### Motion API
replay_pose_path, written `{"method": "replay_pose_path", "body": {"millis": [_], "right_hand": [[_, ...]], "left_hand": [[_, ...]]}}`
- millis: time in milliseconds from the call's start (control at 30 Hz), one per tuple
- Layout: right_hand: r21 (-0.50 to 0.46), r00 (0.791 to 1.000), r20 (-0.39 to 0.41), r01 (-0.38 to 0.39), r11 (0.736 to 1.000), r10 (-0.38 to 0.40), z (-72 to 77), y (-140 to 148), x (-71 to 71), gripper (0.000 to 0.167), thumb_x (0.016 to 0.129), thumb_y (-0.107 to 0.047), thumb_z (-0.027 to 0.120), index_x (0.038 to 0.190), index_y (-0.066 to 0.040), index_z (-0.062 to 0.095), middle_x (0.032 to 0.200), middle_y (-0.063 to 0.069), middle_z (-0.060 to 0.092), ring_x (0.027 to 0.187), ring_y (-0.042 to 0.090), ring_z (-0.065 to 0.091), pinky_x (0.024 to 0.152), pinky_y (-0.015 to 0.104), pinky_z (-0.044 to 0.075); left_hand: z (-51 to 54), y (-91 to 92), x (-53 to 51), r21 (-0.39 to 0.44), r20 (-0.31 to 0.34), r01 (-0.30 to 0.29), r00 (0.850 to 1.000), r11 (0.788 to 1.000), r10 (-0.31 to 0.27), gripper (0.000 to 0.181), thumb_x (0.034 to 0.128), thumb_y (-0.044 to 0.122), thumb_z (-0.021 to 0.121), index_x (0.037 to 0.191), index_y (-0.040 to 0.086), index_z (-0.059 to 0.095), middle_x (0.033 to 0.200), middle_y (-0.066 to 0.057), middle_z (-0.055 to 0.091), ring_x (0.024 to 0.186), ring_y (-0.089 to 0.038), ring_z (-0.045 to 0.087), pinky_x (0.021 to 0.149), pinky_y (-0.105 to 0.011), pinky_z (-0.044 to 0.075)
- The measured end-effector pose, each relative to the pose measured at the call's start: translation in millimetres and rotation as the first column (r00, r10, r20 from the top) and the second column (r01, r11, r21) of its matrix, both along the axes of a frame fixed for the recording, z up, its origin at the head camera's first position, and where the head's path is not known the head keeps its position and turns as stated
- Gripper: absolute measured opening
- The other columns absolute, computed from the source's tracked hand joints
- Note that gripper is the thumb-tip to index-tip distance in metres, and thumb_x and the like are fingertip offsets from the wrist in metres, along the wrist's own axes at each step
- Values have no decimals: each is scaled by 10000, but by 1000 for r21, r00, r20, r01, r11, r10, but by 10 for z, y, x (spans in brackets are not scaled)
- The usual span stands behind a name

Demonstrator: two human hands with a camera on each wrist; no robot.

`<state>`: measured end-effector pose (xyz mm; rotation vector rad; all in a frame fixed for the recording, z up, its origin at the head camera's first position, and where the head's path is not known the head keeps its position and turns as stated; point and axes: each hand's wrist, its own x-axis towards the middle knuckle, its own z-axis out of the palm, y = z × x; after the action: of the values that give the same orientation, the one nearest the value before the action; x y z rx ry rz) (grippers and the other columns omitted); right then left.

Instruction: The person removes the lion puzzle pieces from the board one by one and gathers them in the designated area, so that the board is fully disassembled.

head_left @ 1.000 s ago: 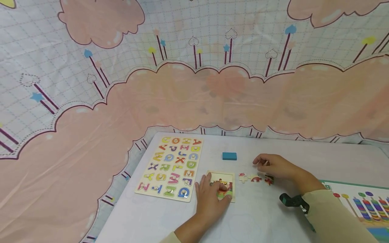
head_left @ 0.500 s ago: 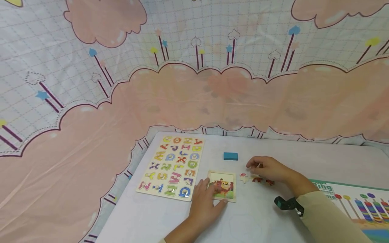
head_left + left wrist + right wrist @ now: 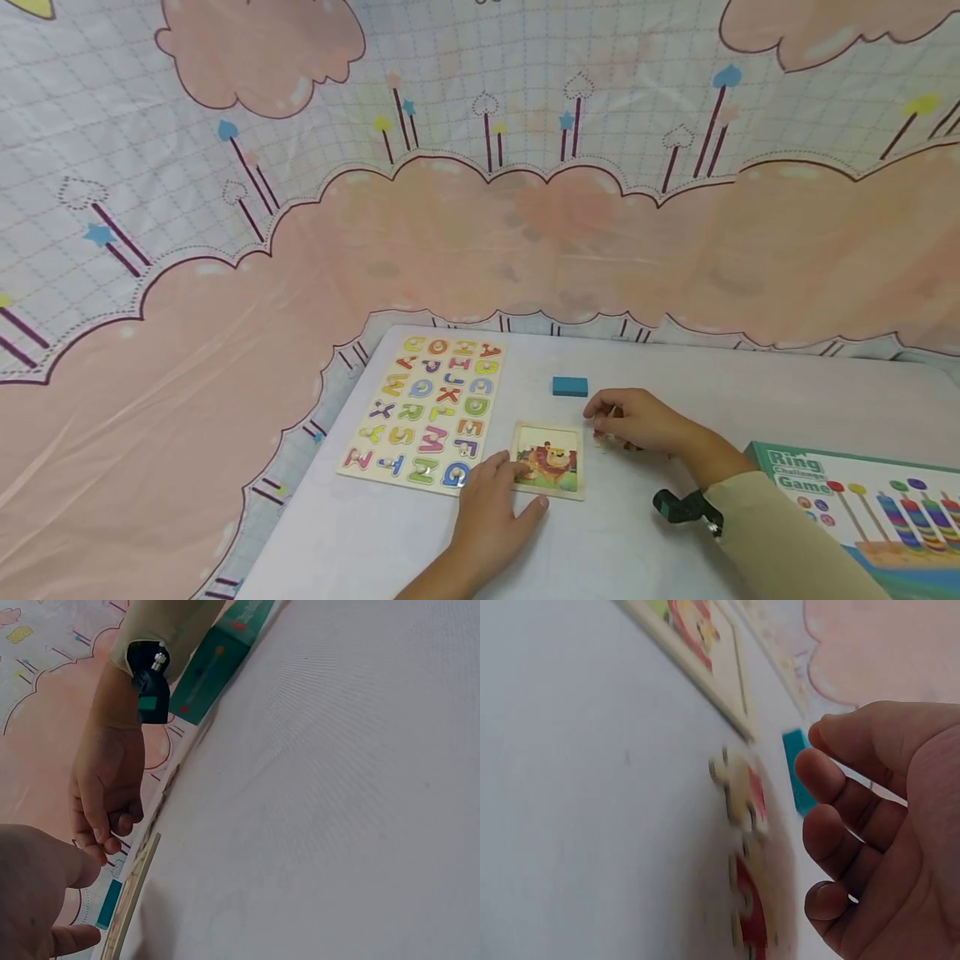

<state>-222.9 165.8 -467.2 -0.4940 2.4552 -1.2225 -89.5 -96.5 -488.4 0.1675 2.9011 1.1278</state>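
Note:
The left hand (image 3: pixel 491 510) lies with spread fingers at the lower left corner of a small wooden puzzle tray (image 3: pixel 581 467), its fingertips over the lion picture. Just right of the tray, the right hand (image 3: pixel 637 419) hovers above loose jigsaw pieces (image 3: pixel 600 440), partly covering them. In the right wrist view its fingers are loosely bent with nothing between them, beside a cream-and-red piece (image 3: pixel 739 787) and a red piece (image 3: pixel 751 907). The left wrist view has the left hand (image 3: pixel 37 892) near the tray's edge (image 3: pixel 135 892), with the right hand (image 3: pixel 109 784) beyond.
A teal block (image 3: pixel 570 387) lies behind the tray. To the left is an alphabet board (image 3: pixel 408 412) with coloured letters. A green-edged Ring Challenge Game box (image 3: pixel 817 467) sits at the right. A patterned cloth (image 3: pixel 450 233) hangs behind the white table (image 3: pixel 622 550).
The right hand has moved left over the loose pieces. The left hand has slid down and left, uncovering more of the lion picture.

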Motion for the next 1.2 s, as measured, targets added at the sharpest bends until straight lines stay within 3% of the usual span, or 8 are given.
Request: {"method": "replay_pose_path", "body": {"millis": [233, 400, 600, 833, 1200], "right_hand": [[-30, 987, -92, -134, 991, 131, -53, -282, -7, 112, 1010, -98, 705, 1111, -105, 752, 960, -6, 664, 786, 173, 566, 624, 258, 510], [-35, 981, -89, -176, 984, 172, -102, -517, 20, 116, 997, -90, 720, 1104, -121, 755, 958, -41, 684, 825, 172, 574, 673, 258, 520], [24, 979, -68, -192, 981, 193, -83, -802, 116, 157, 953, -87, 767, 1088, -165, 745, 965, -57, 676, 854, 161, 602, 736, 297, 553], [131, 969, -115, -201, 971, 216, -61, -957, 210, 211, 924, -127, 828, 1110, -171, 737, 1049, -68, 676, 963, 150, 601, 949, 421, 556], [116, 983, -59, -164, 980, 171, -67, -966, 228, 230, 920, -101, 843, 1107, -189, 742, 1067, -64, 663, 954, 162, 595, 926, 413, 557]], "left_hand": [[-105, -9, -12, -24, -24, -3, 1000, 1000, 2, 511, 887, 349, 848, 1282, 86, 658, 1549, -164, 491, 1463, -377, 387, 1184, -674, 279], [-163, -35, 8, -51, -43, 9, 999, 999, -11, 578, 837, 368, 889, 1287, 100, 644, 1550, -140, 487, 1451, -363, 386, 1168, -670, 292], [-181, -52, 57, -56, -86, 11, 996, 998, -16, 558, 854, 355, 867, 1295, 103, 637, 1541, -146, 497, 1447, -360, 395, 1155, -666, 306], [-183, -64, 84, -66, -41, 21, 999, 998, -23, 563, 900, 372, 837, 1341, 99, 617, 1585, -131, 461, 1475, -341, 369, 1187, -656, 287], [-174, -65, 91, -44, 0, 58, 998, 997, -58, 574, 941, 320, 810, 1386, 36, 585, 1653, -173, 391, 1597, -384, 266, 1282, -618, 176]]}}
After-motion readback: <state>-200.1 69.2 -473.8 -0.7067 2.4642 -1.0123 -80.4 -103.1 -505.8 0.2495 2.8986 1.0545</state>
